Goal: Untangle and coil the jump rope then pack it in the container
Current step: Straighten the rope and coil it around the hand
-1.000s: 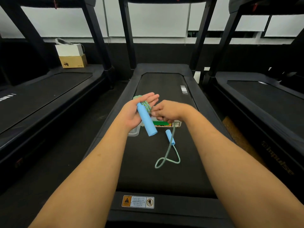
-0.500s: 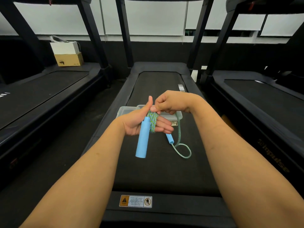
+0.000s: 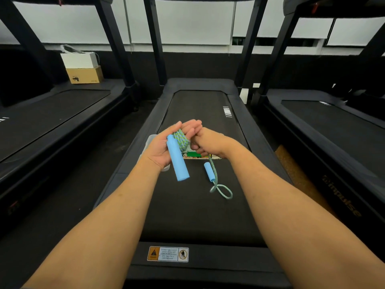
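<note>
At ten o'clock, at the far end of the left-hand treadmill, a white box (image 3: 79, 59) sits on top of a brown cardboard box (image 3: 85, 75). In the middle, above the black belt of the centre treadmill (image 3: 198, 215), the person's two hands meet.

The left hand (image 3: 160, 149) lies palm up with its fingers stretched out almost straight. Turns of the braided green-and-blue jump rope (image 3: 181, 139) are wound round those fingers. A long light-blue foam handle (image 3: 178, 163) rests across the palm, its free end pointing toward five o'clock. Beneath this hand, at its nine o'clock side, the rim of a clear plastic container (image 3: 151, 139) shows on the belt. A green and white label shows between the wrists.

The right hand (image 3: 208, 142) touches the left hand's fingertips. Its fingers are curled round the jump rope, which runs down from the fist toward six o'clock. There it passes just beside a second, shorter light-blue foam handle (image 3: 209, 171) lying on the belt, and ends in a small loop (image 3: 221, 189) at that handle's five o'clock.

At six o'clock, on the treadmill's near edge, is an orange and white warning sticker (image 3: 168, 254).
</note>
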Available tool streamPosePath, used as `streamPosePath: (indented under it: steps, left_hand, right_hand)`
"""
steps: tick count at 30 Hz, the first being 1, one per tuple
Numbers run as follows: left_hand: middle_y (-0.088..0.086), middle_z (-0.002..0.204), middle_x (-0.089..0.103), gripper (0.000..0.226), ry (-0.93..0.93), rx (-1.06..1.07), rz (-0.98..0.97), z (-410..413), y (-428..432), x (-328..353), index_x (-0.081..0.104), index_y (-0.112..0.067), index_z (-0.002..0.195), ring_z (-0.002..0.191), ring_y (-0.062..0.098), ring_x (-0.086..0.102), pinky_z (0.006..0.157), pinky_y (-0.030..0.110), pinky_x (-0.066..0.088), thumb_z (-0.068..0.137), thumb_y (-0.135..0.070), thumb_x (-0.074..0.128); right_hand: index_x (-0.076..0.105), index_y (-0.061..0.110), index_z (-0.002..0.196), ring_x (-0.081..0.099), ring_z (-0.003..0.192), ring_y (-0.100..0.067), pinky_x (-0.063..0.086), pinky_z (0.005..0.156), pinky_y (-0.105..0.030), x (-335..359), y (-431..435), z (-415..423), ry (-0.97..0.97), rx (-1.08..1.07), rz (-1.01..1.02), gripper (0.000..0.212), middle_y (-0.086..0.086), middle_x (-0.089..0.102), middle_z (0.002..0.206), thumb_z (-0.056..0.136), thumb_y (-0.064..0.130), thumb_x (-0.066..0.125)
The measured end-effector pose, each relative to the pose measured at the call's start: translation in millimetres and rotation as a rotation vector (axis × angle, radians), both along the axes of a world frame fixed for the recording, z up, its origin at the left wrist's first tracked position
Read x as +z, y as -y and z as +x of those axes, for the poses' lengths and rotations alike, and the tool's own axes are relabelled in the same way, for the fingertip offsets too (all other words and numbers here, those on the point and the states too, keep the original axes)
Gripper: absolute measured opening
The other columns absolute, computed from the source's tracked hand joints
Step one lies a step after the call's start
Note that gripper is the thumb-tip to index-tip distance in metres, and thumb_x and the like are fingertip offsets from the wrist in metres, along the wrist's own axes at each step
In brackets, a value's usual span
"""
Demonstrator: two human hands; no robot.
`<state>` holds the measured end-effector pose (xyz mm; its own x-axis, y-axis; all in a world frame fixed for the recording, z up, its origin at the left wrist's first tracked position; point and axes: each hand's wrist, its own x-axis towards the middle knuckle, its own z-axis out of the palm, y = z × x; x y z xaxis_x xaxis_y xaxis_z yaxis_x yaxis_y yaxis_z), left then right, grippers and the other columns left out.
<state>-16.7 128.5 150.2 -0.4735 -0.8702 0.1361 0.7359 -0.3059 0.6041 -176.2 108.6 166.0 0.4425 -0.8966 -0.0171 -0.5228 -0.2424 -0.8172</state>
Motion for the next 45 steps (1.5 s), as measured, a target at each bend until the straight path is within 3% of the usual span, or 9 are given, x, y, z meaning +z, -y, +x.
streamPosePath:
  steps: [4,8,12,18,24,31,35,40,45]
  left_hand:
    - [0.032,0.141,0.049,0.043,-0.049,0.079,-0.005,5.3,11.3,-0.3,0.039,0.017,0.139,0.132,0.041,0.051,0.101,0.039,0.052,0.101,-0.002,0.037]
    - [0.025,0.138,0.056,0.041,0.292,0.174,-0.014,10.8,16.0,-4.3,0.045,0.008,0.140,0.128,0.034,0.056,0.104,0.041,0.049,0.100,-0.001,0.040]
    - [0.016,0.119,0.066,0.037,0.628,0.147,-0.072,17.2,11.5,-5.2,0.057,-0.001,0.133,0.095,0.029,0.067,0.068,0.039,0.059,0.098,-0.007,0.048]
    - [0.016,0.103,0.068,0.033,0.815,-0.004,-0.100,15.8,2.1,-1.3,0.066,-0.007,0.113,0.086,0.020,0.068,0.077,0.031,0.055,0.098,-0.034,0.057]
    - [0.030,0.127,0.062,0.105,0.869,-0.276,-0.128,2.3,-16.1,16.7,0.056,0.016,0.125,0.121,0.037,0.061,0.098,0.031,0.053,0.089,-0.077,0.023]
    - [0.033,0.117,0.065,0.097,0.518,-0.296,-0.085,-1.4,-20.9,23.6,0.073,0.013,0.098,0.104,0.038,0.070,0.072,0.026,0.062,0.082,-0.075,0.035]
    - [0.031,0.120,0.064,0.080,0.299,-0.164,-0.047,-5.3,-18.9,21.6,0.072,0.010,0.104,0.107,0.037,0.069,0.083,0.032,0.060,0.090,-0.064,0.047]
    - [0.037,0.137,0.050,0.092,0.064,-0.031,-0.003,-5.1,-13.2,17.4,0.062,0.018,0.118,0.122,0.043,0.059,0.102,0.038,0.051,0.088,-0.068,0.051]
    - [0.037,0.140,0.047,0.099,-0.023,0.040,0.036,-0.2,-7.2,19.6,0.044,0.018,0.136,0.132,0.046,0.048,0.117,0.043,0.034,0.088,-0.069,0.051]
  right_hand:
    - [0.054,0.018,0.086,0.042,0.062,-0.004,0.036,0.054,-0.012,-3.7,-5.0,10.3,-0.365,0.069,-0.196,0.027,0.012,0.046,0.072,0.099,-0.002,0.041]
    - [0.053,0.018,0.097,0.050,0.072,-0.014,0.040,0.070,-0.015,0.5,-6.1,20.6,-0.503,0.076,-0.126,0.012,0.008,0.047,0.076,0.102,0.010,0.046]
    - [0.065,0.012,0.095,0.042,0.058,-0.015,0.040,0.054,-0.026,25.0,-12.4,21.6,-0.582,0.183,0.052,0.023,0.000,0.045,0.070,0.103,0.015,0.044]
    - [0.070,0.009,0.092,0.035,0.050,-0.010,0.033,0.049,-0.019,50.5,-19.8,9.0,-0.556,0.234,0.099,0.025,0.003,0.041,0.061,0.102,0.027,0.056]
    - [0.065,0.017,0.073,0.032,0.052,-0.008,0.032,0.053,-0.021,59.2,-18.3,-14.9,-0.324,0.188,0.019,0.032,0.011,0.037,0.053,0.092,0.042,0.068]
    - [0.061,0.016,0.071,0.031,0.053,-0.011,0.031,0.049,-0.021,45.2,-11.4,-23.8,0.123,0.135,-0.015,0.032,0.002,0.039,0.058,0.093,0.038,0.068]
    - [0.058,0.019,0.068,0.044,0.061,-0.015,0.038,0.058,-0.028,27.3,-7.3,-19.3,0.307,0.054,-0.048,0.035,0.001,0.057,0.065,0.099,0.036,0.060]
    - [0.060,0.019,0.083,0.032,0.056,-0.005,0.031,0.053,-0.021,7.7,-1.5,-4.0,0.020,-0.095,-0.165,0.030,0.005,0.041,0.066,0.095,0.001,0.039]
    - [0.052,0.016,0.095,0.041,0.062,-0.001,0.034,0.056,-0.012,6.5,-4.3,2.8,-0.210,-0.108,-0.236,0.021,0.010,0.046,0.073,0.107,0.015,0.034]
